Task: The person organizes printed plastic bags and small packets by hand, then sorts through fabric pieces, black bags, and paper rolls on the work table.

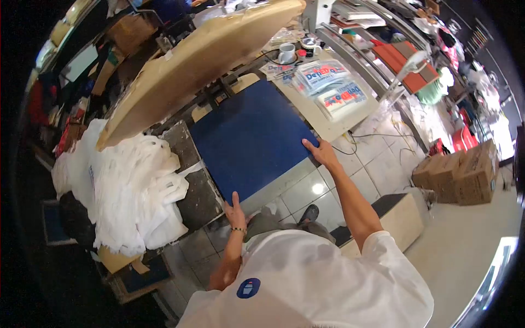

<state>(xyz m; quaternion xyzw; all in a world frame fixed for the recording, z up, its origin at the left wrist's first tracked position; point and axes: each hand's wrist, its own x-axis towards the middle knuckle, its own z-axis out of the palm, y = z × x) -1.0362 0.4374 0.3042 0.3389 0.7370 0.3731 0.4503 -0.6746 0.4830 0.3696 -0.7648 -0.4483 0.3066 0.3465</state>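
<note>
A blue square panel [251,136], which looks like a screen-printing frame, lies tilted across the middle of the view with a pale near side. At its near left corner my left hand [235,217] grips the edge, thumb up along the side and the other fingers mostly hidden. My right hand [325,153] holds the right corner, its thumb on top and fingers curled out of sight beneath. Just right of the panel, stacks of printed plastic bags [322,76] rest on a pale board [358,112]. White plastic bags [134,186] are heaped to the left.
A big tan padded board [191,65] slants over the far side. Beyond the bags stand a white mug [286,53] and a dark mug [309,46]. Cardboard boxes [459,175] sit on the right. Cables [353,145] trail over the tiled floor [306,191]. Framed blue screens [145,276] lie lower left.
</note>
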